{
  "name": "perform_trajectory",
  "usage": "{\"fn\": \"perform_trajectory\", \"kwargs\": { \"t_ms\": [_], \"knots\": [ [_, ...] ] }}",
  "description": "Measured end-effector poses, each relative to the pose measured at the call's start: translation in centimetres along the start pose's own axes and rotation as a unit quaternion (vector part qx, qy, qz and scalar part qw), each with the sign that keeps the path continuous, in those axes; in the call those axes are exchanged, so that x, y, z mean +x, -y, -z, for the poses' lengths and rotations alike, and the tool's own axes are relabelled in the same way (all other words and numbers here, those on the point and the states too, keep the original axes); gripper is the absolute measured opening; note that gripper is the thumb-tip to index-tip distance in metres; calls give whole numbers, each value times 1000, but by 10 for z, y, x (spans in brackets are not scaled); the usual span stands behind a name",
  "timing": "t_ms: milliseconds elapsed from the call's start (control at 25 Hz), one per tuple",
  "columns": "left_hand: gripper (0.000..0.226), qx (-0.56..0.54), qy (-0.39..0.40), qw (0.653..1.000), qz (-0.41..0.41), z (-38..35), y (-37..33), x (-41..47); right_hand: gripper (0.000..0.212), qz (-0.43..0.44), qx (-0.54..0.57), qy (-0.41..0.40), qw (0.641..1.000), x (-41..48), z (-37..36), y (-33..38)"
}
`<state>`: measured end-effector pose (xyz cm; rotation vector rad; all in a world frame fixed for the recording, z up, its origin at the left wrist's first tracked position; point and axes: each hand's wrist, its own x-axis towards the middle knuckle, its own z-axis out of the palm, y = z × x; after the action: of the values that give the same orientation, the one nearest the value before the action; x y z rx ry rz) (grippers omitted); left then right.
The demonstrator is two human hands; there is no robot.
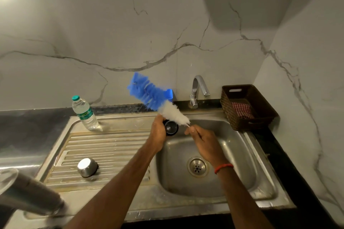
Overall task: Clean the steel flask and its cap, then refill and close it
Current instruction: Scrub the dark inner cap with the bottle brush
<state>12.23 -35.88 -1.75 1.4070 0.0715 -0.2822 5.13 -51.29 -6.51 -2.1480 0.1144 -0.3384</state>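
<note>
Steel flask gripped in left hand; brush pinched by right hand; checked cloth in basket.

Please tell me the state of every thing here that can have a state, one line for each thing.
Flask: open, held over the sink by the left hand.
Bottle brush: out of the flask, held by the right hand.
Flask cap: off, lying on the drainboard.
Water bottle: capped, upright.
Tap: no water running.
Basket: holds a checked cloth.
</note>
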Motion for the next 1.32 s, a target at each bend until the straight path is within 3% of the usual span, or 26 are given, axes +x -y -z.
{"fn": "perform_trajectory", "kwargs": {
  "t_ms": [120,240,400,560,800,920,1040,1120,1200,1320],
  "knots": [
    [29,7,-6,1000,-4,8,-3,2,34,2,7,-10,1000,-16,11,-34],
    [28,24,-2,1000,3,4,1,0,49,2,8,-23,1000,-17,16,-34],
    [29,13,-4,1000,14,-3,0,2,33,31,-48,-4,998,5,10,1],
    [38,-110,21,988,104,13,-1,18,25,-23,17,-10,1000,-21,14,-35],
    [50,-201,75,954,208,5,11,21,26,-100,93,-52,989,-10,16,-30],
    [61,-167,59,971,162,2,12,21,26,-82,95,-71,989,-7,22,-14],
    [50,-136,40,985,94,-8,14,15,27,-20,12,-52,998,7,15,8],
    [41,-183,20,978,94,-9,13,16,30,-9,-55,-46,997,8,2,1],
    [32,-226,4,971,80,-1,7,22,27,-30,-33,-37,998,-9,-6,-24],
    [26,-189,-19,981,46,3,5,22,23,-34,15,-32,999,-26,-6,-37]
  ]
}}
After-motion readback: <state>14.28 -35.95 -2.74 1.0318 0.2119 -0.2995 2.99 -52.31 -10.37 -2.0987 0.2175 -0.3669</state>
